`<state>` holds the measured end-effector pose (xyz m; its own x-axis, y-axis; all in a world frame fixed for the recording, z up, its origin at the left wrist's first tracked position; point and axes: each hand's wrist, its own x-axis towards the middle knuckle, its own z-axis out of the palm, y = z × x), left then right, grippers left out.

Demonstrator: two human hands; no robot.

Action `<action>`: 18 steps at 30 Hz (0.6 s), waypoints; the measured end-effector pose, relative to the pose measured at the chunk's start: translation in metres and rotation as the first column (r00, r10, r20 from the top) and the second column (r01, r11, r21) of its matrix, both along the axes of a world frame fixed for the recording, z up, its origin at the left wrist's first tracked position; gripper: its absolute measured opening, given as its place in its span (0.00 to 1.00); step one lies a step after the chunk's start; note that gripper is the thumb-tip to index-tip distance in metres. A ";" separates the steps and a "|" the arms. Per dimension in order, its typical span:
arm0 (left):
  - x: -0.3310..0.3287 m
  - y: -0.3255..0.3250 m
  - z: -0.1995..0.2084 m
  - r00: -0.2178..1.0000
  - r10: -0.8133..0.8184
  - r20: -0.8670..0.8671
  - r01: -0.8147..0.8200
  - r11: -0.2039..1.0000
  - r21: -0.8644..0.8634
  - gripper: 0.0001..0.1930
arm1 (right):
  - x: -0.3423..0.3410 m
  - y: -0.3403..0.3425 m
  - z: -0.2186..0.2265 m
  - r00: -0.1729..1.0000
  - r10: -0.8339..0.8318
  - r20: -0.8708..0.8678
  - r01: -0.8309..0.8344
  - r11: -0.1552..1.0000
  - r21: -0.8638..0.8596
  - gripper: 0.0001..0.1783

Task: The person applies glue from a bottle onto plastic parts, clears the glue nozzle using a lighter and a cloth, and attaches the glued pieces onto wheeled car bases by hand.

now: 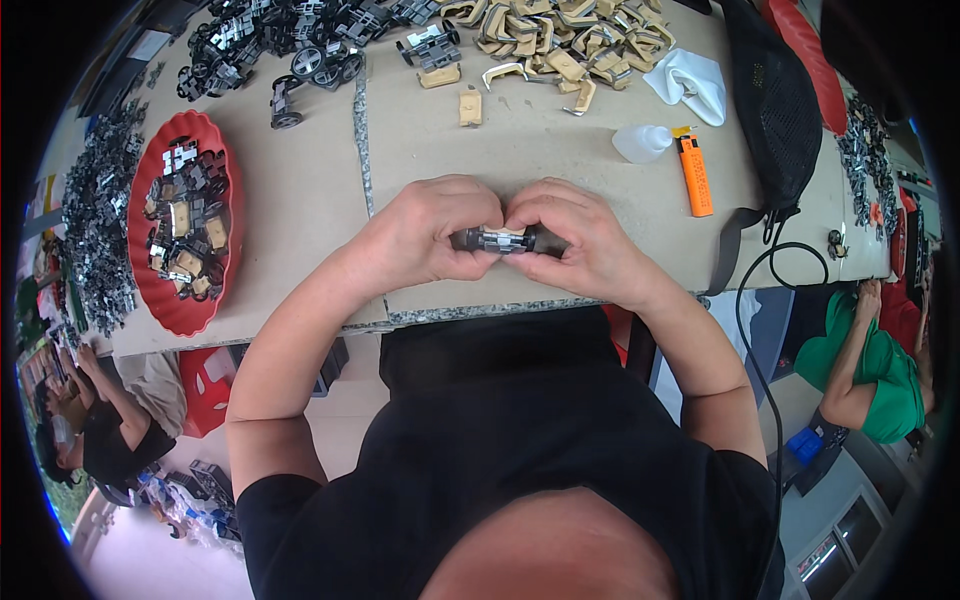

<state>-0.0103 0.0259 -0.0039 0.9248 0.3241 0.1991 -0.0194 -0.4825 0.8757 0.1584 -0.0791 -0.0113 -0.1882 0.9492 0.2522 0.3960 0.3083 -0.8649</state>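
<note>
A small toy car chassis (pixel 500 241), black and silver with dark wheels at its ends, is held between my two hands above the table's near edge. My left hand (pixel 437 228) pinches its left end between thumb and fingers. On the other end, my right hand (pixel 580 238) closes in the same way, with its fingertips almost meeting those of the left. A thin tan edge shows on the chassis's upper side. The fingers hide part of the wheels. Beyond my hands, a single tan toy car body part (pixel 470 107) lies on the table.
A red scalloped basket (pixel 236 225) of tan and black parts stands left. Black chassis (pixel 300 45) and tan body parts (pixel 570 45) are heaped at the back. Right lie a white cloth (pixel 690 85), squeeze bottle (pixel 641 144), orange tool (pixel 696 178) and black mesh bag (pixel 775 120).
</note>
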 end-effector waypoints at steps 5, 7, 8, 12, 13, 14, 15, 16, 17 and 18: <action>-0.001 0.003 0.000 0.999 -0.024 -0.023 0.025 0.999 0.029 0.10 | -0.002 0.002 0.000 1.000 -0.022 0.004 0.022 0.999 0.041 0.14; 0.000 0.001 0.001 1.000 0.000 -0.009 0.000 1.000 -0.005 0.08 | -0.002 0.002 0.000 1.000 -0.021 0.004 0.021 0.999 0.043 0.14; 0.000 0.000 0.001 1.000 0.001 -0.008 -0.001 1.000 -0.004 0.08 | -0.002 0.002 -0.001 1.000 -0.022 -0.002 0.022 0.999 0.045 0.14; -0.003 -0.003 0.001 0.999 0.035 -0.014 -0.035 0.999 0.023 0.09 | 0.000 0.002 0.003 1.000 -0.006 0.027 0.005 1.000 0.013 0.14; -0.004 -0.005 0.002 0.998 0.054 -0.011 -0.054 0.998 0.033 0.10 | 0.003 0.002 0.005 0.999 -0.006 0.031 0.005 1.000 0.020 0.14; -0.004 -0.005 0.004 0.999 0.054 -0.007 -0.054 0.998 0.039 0.10 | 0.006 0.003 0.009 0.997 0.018 0.076 -0.021 0.999 0.034 0.13; -0.005 -0.004 0.008 0.995 0.079 0.060 -0.085 0.992 0.095 0.10 | 0.010 0.004 0.012 0.992 0.041 0.122 -0.047 0.998 0.046 0.13; -0.006 -0.003 0.011 0.987 0.102 0.125 -0.120 0.982 0.146 0.10 | 0.012 0.002 0.017 0.991 0.041 0.125 -0.048 0.998 0.050 0.13; -0.009 -0.002 0.015 0.987 0.102 0.128 -0.121 0.981 0.149 0.10 | 0.015 0.000 0.022 0.989 0.044 0.140 -0.042 0.999 -0.018 0.14; -0.013 -0.001 0.019 0.975 0.210 -0.073 -0.222 0.929 -0.296 0.11 | 0.016 -0.002 0.024 0.987 0.048 0.156 -0.035 0.996 -0.086 0.15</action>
<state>-0.0230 0.0246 0.0155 0.8310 0.5557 0.0258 0.0937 -0.1854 0.9782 0.1747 -0.0813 0.0131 -0.2591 0.9561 0.1368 0.5180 0.2571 -0.8158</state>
